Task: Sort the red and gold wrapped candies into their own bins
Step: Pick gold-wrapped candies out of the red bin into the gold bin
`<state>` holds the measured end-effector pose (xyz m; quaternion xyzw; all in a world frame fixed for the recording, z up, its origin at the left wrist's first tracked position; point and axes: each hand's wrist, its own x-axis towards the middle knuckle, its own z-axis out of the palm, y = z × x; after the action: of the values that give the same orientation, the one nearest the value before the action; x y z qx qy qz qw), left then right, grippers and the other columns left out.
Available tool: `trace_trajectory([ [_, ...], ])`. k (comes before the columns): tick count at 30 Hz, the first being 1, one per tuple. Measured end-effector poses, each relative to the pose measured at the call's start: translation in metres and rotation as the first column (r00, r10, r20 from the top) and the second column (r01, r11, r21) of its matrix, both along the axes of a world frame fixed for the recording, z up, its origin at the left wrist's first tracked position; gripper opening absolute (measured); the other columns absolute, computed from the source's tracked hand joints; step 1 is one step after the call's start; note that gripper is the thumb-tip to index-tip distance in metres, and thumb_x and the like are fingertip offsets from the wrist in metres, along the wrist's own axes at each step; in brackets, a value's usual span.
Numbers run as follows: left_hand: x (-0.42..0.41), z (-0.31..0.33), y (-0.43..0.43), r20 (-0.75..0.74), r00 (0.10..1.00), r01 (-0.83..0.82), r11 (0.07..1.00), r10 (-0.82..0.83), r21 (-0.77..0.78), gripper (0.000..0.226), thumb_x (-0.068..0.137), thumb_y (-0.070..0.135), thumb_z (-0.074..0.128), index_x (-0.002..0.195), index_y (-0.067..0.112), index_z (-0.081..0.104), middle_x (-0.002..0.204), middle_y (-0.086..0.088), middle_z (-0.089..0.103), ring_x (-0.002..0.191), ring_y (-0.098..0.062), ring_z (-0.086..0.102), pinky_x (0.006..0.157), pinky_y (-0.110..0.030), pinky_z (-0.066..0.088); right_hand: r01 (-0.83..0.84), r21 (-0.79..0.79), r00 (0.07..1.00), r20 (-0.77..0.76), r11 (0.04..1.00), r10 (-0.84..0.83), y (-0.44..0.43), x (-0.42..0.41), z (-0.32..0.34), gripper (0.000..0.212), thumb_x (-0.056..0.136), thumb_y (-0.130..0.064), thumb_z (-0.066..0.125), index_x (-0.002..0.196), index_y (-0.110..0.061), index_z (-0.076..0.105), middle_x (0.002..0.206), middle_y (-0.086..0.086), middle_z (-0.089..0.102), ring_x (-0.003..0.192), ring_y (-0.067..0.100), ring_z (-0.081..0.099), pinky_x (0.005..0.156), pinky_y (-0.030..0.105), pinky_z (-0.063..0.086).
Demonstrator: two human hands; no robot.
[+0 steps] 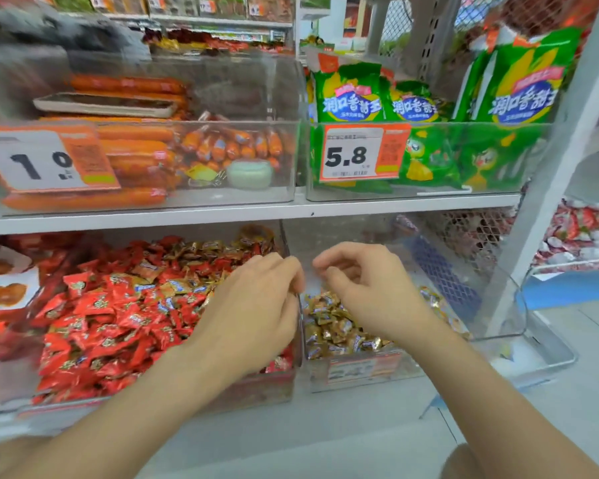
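**Both hands low over the candy bins**

Down on the lower shelf, two clear bins stand side by side; the left bin (153, 402) is heaped with red candies (94, 323), and a good many gold ones (204, 250) are mixed in among them, thickest toward the back; the right bin (412, 368) holds a shallower pile of gold candies (332, 326) and those alone, as far as can be seen.

The left hand (256, 299) is over the right end of the red heap, knuckles up, its fingers (284, 267) bent down right at the wall the two bins share; the tips are hidden behind the hand, so whether they hold a candy I cannot tell.

The right hand (370, 292) hangs just across that wall, above the gold pile, close beside the left hand but apart from it; its fingers (325, 257) are loosely curled with the thumb tucked under, tips pointing toward the left hand; whether anything sits inside that curl I cannot tell either.

Above, the white shelf (222, 214) carries a box of orange sausages (135, 146) and, to the right, green snack bags (353, 95) behind a price tag (353, 155) reading 5.8.
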<state>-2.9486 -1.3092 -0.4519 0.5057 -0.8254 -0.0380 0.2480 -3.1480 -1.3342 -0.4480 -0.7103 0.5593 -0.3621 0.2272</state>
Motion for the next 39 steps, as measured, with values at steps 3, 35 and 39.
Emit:
trace_trajectory([
  [3,0.061,-0.007,-0.013,0.032,0.978,-0.21,0.974,0.208,0.086,0.038,0.085,0.001,0.049,0.105,0.028,0.066,0.104,0.006,0.063,0.106,-0.021,0.059,0.093,-0.043,0.05,-0.145,-0.048,0.985,-0.096,0.988,0.14,0.005,0.043,0.005,0.023,0.095,-0.011,0.064,0.1,-0.028,0.078,0.088,-0.016,0.076,0.08,0.0,0.069,0.078,0.015,0.054],
  [35,0.177,-0.011,-0.066,-0.02,0.956,-0.279,0.929,0.293,0.244,0.018,0.089,0.013,0.078,0.087,0.031,0.076,0.09,0.006,0.07,0.084,-0.01,0.067,0.082,-0.03,0.057,-0.291,0.209,0.85,-0.392,0.933,0.353,-0.077,0.171,-0.031,0.022,0.1,-0.031,0.067,0.112,-0.019,0.08,0.104,-0.003,0.078,0.092,0.013,0.066,0.085,0.028,0.051],
  [39,0.188,-0.005,-0.055,0.049,0.965,-0.262,0.923,0.259,0.28,0.029,0.095,0.005,0.065,0.095,0.03,0.078,0.096,0.003,0.069,0.084,-0.008,0.066,0.08,-0.027,0.055,-0.263,0.248,0.883,-0.328,0.932,0.337,-0.074,0.166,-0.022,0.023,0.106,-0.027,0.053,0.107,-0.013,0.072,0.08,-0.001,0.068,0.068,0.011,0.059,0.063,0.027,0.046],
])
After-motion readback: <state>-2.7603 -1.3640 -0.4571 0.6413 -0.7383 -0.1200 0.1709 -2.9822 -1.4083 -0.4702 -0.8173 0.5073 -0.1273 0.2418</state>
